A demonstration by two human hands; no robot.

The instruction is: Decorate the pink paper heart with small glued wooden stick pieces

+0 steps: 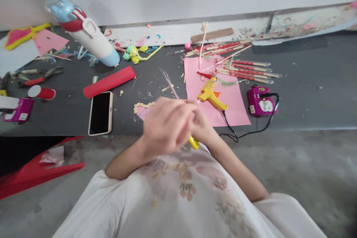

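My left hand [166, 124] is closed and slightly blurred, in front of my body at the table's near edge. It overlaps my right hand [200, 122], whose fingers are mostly hidden behind it. A curved yellow handle [194, 142], perhaps of scissors, pokes out below my right hand; the rest of it is covered. Just beyond my hands, thin clear plastic strips [170, 83] lie on the table. Partly behind my left hand is a pink piece [142, 112] edged with small pale bits. Right of my hands, a yellow glue gun [209, 93] rests on pink paper [237, 109].
Red-wrapped sticks [245, 70] lie across the paper's far side. A purple box [258, 104] with a black cord stands right. Leftward are a phone [100, 113], a red strip [110, 81], a bottle [95, 41], a red spool [46, 93] and pliers [41, 78].
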